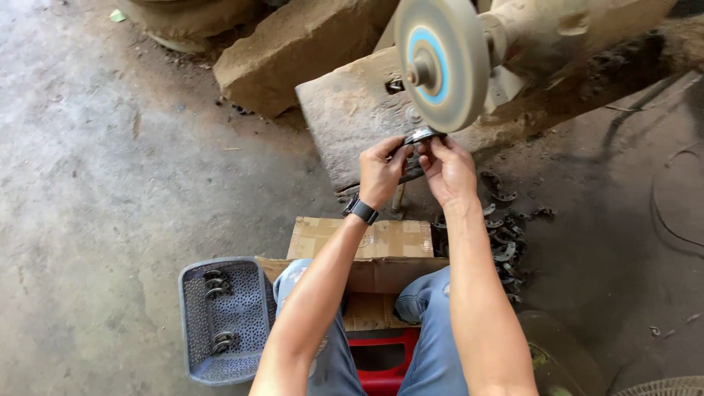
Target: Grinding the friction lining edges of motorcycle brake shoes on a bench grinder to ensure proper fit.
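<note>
Hands meet under a spinning buffing wheel (442, 62) as we look down from a seat on a red stool (381, 359). Our left hand (381, 170) and right hand (449, 167) both pinch a small metal ring piece (420, 136), each closed on one side of it, thumbs and fingertips wrapped tight around its rim. The piece sits directly above and just ahead of both grips, touching or all but touching the lowest edge of the wheel; we cannot tell which from this angle. Its long axis runs roughly left to right, across the wheel's face, so the two hands share it evenly, with neither clearly nearer. A black wristwatch (361, 210) marks the left wrist. Down by our left knee a grey perforated basket (224, 323) holds a few similar dark parts, well apart from the work, while a loose heap of metal parts (506, 235) lies on the floor near our right forearm. A flattened cardboard box (363, 242) lies between our knees.
</note>
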